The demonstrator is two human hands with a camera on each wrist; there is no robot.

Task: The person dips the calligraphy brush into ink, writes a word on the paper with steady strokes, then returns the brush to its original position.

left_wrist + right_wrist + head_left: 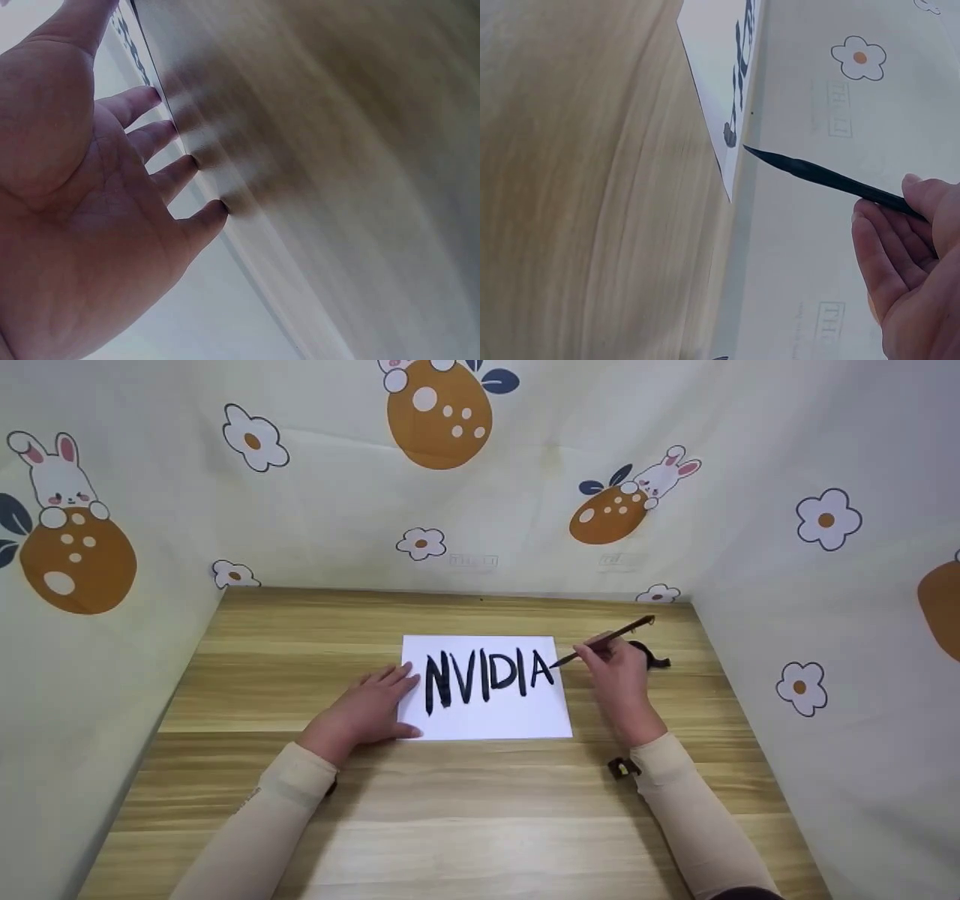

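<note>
A white sheet of paper lies on the table, bearing "NVIDIA" in thick black strokes. On its left edge rests my left hand, fingers spread and fairly straight; the left wrist view shows the palm of the left hand with fingertips touching down. My right hand pinches a dark writing brush between thumb and fingers, right of the sheet. Its pointed black tip is close to the final A; contact cannot be told. From the right wrist, the brush slants out of the right hand.
The wood-grain table is bounded by a pale curtain printed with rabbits, oranges and flowers at the back and sides. A black curled object lies beside the right hand, partly hidden. A small dark device sits at the right wrist.
</note>
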